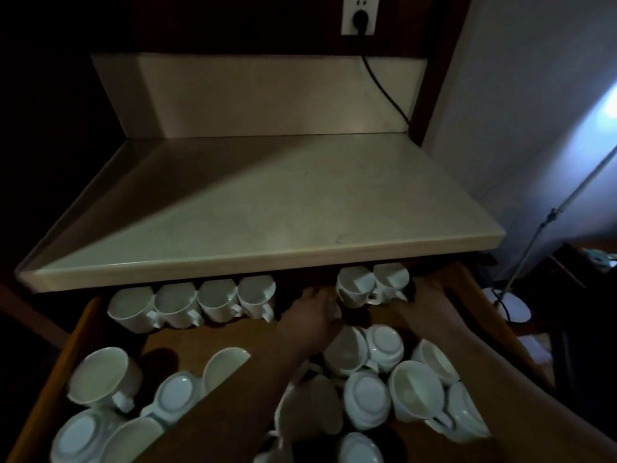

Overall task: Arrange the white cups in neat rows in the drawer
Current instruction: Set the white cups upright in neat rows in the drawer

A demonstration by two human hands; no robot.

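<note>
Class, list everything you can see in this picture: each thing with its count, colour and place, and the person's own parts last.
Back-row cups: six, white, on their sides under the countertop edge; four left, two right.
Loose cups: over a dozen, white, jumbled at the drawer front, some upside down; exact count unclear.
Drawer: one, brown wood, pulled open.
Countertop: one, pale cream, above the drawer.
Wall socket: one, white, top centre, black cable plugged in.
Lamp stand: one, metal, far right.
Left hand: reaching into the back-row gap; grip unclear.
Right hand: at the right of the back row; grip hidden.
</note>
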